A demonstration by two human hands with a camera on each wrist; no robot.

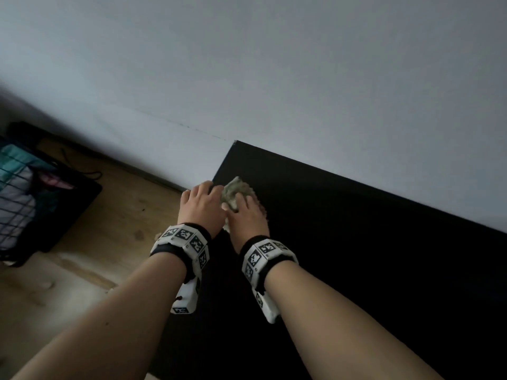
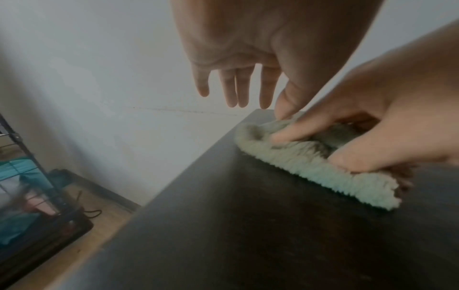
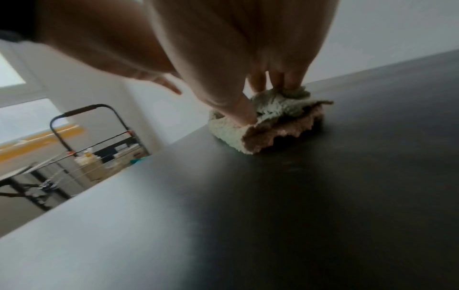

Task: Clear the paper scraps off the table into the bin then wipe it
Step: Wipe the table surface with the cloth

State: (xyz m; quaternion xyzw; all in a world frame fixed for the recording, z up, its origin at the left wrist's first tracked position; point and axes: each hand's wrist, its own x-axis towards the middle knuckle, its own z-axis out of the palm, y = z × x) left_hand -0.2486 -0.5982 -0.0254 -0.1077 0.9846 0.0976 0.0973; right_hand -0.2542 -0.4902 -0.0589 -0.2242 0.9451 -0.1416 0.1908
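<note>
As far as the head view shows, no paper scraps lie on the dark worktop, so I judge the clearing done and the wiping under way, with most of the surface left to cover. Both hands sit at the far left corner. The right hand lies on a bunched cloth there, and the left hand is just beside it at the worktop's edge. A wire basket stands on the wooden floor to the left; whether a bin is among those things I cannot tell.

Seen from the left wrist, the left hand hangs with fingers straight and apart, holding nothing, its thumb touching the cloth. The right hand has its fingers curled into the fabric, so that grip is clamped on the cloth. The cloth is pale, fluffy and thick-piled, folded into a long pad lying flat on the worktop near its corner.

From the right wrist, the right hand pinches the cloth from above with fingertips and thumb. Here the cloth shows a pale green side and a pinkish-brown side, crumpled, with a ragged edge. The worktop around it shows no scraps, and a wheeled cart stands beyond.
</note>
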